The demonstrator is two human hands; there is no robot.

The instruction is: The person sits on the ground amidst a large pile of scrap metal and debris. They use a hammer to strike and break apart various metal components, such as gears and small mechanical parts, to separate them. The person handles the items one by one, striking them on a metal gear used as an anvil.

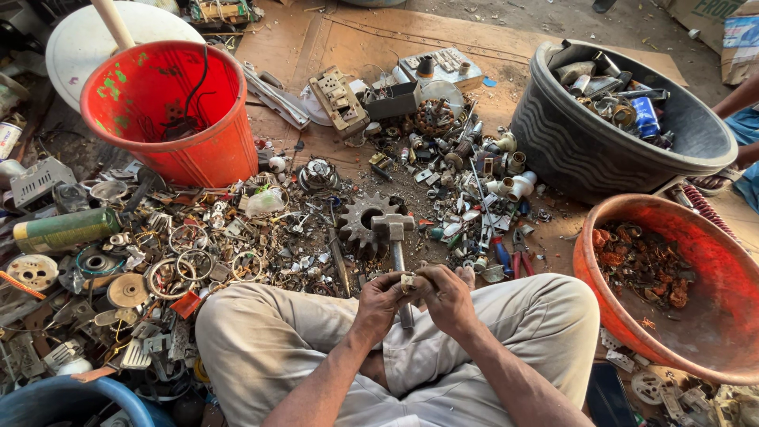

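I see left hand (381, 300) and right hand (447, 298) at lower centre, fingers pinching small metal part (407, 280) between them; steel hammer (394, 245) just above; toothed gear (362, 219) beside hammer.

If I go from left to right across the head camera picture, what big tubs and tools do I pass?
Green can → red bucket → hammer → black tub → orange basin.

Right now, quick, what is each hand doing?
Left hand: closed on a small metal part.
Right hand: closed on the same part.
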